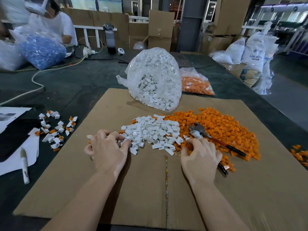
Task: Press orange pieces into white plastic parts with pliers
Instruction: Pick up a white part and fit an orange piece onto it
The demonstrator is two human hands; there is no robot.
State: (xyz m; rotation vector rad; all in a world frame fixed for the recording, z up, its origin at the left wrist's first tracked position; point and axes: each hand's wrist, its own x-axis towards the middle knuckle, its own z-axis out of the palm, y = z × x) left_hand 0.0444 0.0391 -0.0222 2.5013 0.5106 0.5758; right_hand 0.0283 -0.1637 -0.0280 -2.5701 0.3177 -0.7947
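A heap of white plastic parts (155,130) lies on the cardboard sheet (150,189), with a wider heap of orange pieces (221,127) to its right. My left hand (107,150) is at the white heap's left edge, thumb and curled fingers pinching a white part. The pliers (199,130) lie on the orange heap with a white part in their jaws and their handles spread. My right hand (200,155) covers the lower handle, fingers curled over it, thumb and forefinger down among orange pieces.
An open bag of white parts (156,77) and a bag of orange pieces (196,84) stand behind the heaps. Assembled white-and-orange parts (55,129) lie to the left, beside papers and a marker (25,165). Another person (55,22) sits at the far left.
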